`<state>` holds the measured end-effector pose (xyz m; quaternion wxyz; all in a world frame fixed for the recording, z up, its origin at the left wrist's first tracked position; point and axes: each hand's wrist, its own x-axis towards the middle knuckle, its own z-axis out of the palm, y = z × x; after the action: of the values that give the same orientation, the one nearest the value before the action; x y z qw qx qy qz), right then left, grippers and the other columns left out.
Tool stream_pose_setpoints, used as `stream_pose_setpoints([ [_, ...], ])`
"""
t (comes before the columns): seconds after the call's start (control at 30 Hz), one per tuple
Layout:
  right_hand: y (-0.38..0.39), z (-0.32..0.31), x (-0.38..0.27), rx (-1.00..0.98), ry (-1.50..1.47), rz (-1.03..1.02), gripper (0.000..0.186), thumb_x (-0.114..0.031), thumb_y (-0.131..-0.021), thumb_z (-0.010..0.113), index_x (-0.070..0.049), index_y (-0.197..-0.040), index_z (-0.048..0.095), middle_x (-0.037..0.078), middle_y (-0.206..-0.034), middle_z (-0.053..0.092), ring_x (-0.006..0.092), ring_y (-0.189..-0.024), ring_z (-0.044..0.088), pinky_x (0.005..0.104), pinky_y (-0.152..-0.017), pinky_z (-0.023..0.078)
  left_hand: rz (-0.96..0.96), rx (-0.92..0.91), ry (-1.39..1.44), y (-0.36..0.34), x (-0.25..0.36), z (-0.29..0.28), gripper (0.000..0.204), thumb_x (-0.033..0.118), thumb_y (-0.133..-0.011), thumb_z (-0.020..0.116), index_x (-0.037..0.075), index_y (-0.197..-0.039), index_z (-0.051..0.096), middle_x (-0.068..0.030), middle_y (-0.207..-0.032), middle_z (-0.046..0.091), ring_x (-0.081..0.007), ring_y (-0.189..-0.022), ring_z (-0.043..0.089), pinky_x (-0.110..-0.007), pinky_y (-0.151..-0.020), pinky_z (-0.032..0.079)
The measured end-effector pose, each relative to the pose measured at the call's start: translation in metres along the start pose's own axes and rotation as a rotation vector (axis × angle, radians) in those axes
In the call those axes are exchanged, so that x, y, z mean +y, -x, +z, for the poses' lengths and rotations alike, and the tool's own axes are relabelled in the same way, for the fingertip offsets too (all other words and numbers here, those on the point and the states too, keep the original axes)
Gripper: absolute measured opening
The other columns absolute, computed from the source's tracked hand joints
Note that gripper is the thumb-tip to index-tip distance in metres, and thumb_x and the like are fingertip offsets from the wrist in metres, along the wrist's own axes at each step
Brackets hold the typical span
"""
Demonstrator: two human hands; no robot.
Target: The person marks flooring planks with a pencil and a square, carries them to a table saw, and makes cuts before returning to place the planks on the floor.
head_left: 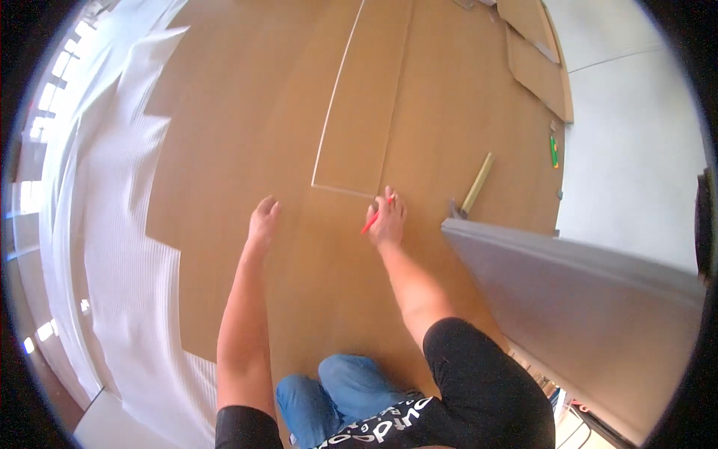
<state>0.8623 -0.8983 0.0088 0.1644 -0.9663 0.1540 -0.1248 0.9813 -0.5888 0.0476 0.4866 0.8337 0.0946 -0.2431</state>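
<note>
My right hand (384,217) grips a red pencil (368,224) at the near right corner of a long, narrow rectangle (346,135) with pale edges on a brown cardboard-like sheet (224,127); whether the rectangle is a separate piece, I cannot tell. My left hand (264,219) is left of that corner, low over the sheet, empty with its fingers loosely apart. A hammer-like tool (476,187) with a pale handle lies right of my right hand, its head partly hidden.
A large grey panel (576,314) juts in at the lower right. Cardboard pieces (535,67) and a green tool (554,152) lie along the right edge, beside a pale floor (628,150). White ribbed wrapping (127,254) runs down the left. My bent knees (336,382) are below.
</note>
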Motion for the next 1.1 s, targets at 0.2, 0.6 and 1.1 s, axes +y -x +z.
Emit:
stream_pose_setpoints([
  [0.2, -0.016, -0.001, 0.01, -0.186, 0.049, 0.066, 0.029, -0.023, -0.091, 0.064, -0.013, -0.117, 0.052, 0.016, -0.154, 0.045, 0.0423, -0.142, 0.037, 0.0595, -0.116, 0.026, -0.403, -0.171, 0.676, -0.112, 0.068, 0.071, 0.037, 0.028, -0.097, 0.06, -0.002, -0.115, 0.069, -0.0181, -0.114, 0.072, -0.028, -0.103, 0.07, -0.036, -0.086, 0.056],
  [0.6, -0.017, 0.022, 0.026, -0.064, 0.047, -0.051, 0.033, -0.018, -0.09, 0.063, -0.015, -0.121, 0.052, 0.018, -0.148, 0.052, 0.0457, -0.138, 0.043, 0.0627, -0.114, 0.025, -0.389, -0.521, 0.077, -0.16, 0.119, 0.076, 0.036, 0.03, -0.099, 0.051, 0.0, -0.107, 0.071, -0.0131, -0.101, 0.073, -0.0286, -0.098, 0.07, -0.041, -0.079, 0.053],
  [1.1, 0.008, -0.009, 0.036, -0.086, 0.042, -0.041, 0.024, -0.018, -0.091, 0.061, -0.015, -0.114, 0.052, 0.016, -0.153, 0.046, 0.0416, -0.143, 0.038, 0.0611, -0.118, 0.02, -0.074, -0.001, -0.534, -0.103, 0.124, 0.162, 0.047, 0.04, -0.089, 0.061, -0.004, -0.104, 0.07, -0.022, -0.118, 0.067, -0.0421, -0.106, 0.065, -0.048, -0.095, 0.052],
])
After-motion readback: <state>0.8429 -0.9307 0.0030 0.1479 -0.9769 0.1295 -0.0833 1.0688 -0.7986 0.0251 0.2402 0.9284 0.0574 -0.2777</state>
